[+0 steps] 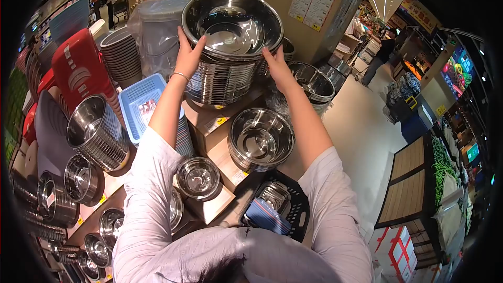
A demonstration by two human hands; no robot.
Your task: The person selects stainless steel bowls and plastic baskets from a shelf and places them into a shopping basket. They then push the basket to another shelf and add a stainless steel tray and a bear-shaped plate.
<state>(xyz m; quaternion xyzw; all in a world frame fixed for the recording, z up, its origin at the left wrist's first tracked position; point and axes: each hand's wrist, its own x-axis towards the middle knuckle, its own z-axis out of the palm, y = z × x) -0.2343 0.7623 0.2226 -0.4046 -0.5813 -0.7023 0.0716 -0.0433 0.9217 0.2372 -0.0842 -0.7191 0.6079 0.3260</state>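
A large shiny steel basin (230, 36) sits at the top of a tall stack of basins (225, 81), tilted a little toward me. My left hand (189, 55) grips its left rim, thumb over the near edge and fingers along the outside. At the right side of the same rim is my right hand (277, 68), its thumb on the edge and the other fingers partly hidden behind the wall. Both arms reach forward over a shorter stack of steel basins (262, 139) and a small steel bowl (198, 178).
Blue plastic baskets (141, 102) and a stack of steel pots (99, 131) stand left. A black shopping basket (299, 215) with a blue striped item (267, 216) is close to my body. A pillar (293, 31) rises behind; a person (380, 55) stands far right.
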